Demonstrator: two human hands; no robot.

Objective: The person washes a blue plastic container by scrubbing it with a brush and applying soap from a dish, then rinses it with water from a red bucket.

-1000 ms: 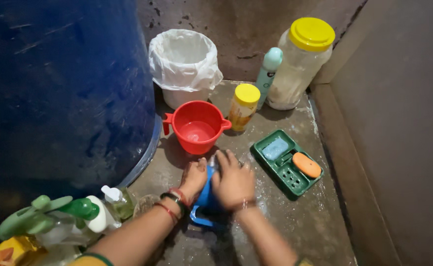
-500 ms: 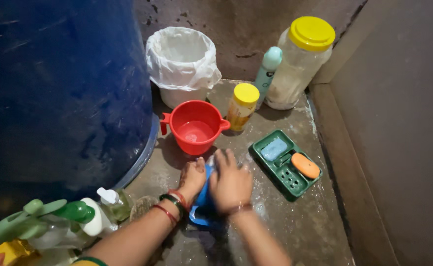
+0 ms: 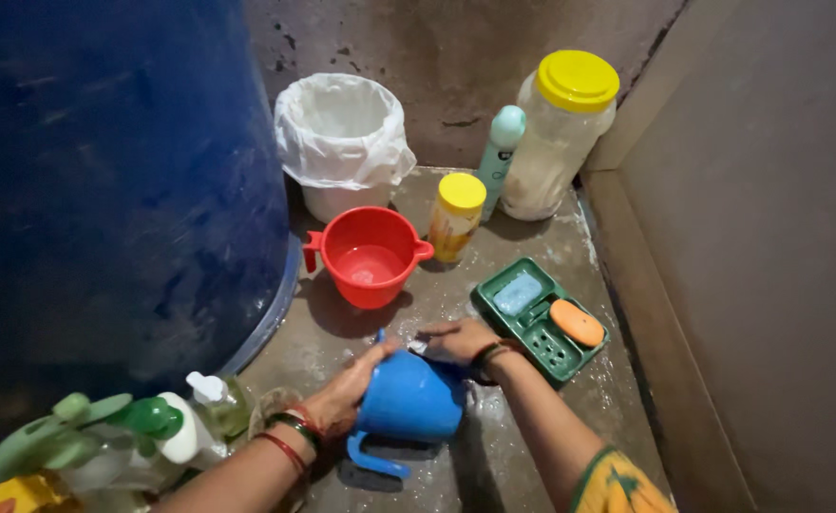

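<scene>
The blue mug (image 3: 408, 397) lies tipped on its side on the wet floor (image 3: 570, 418), its long axis running roughly from 5 o'clock to 11 o'clock, its handle pointing down toward 7 o'clock. The left hand (image 3: 351, 385) sits at the mug's 9 o'clock, fingers curled around its wall and rim in a firm hold. The right hand (image 3: 461, 340) is at the mug's 1 o'clock, fingers bent at the mouth; whether it grips something small there I cannot tell. Both hands touch the mug, the left more fully. A red mug (image 3: 369, 256) stands upright at 12 o'clock, apart. A green soap tray (image 3: 536, 334) with 2 soaps lies at 2 o'clock, near the right wrist.
</scene>
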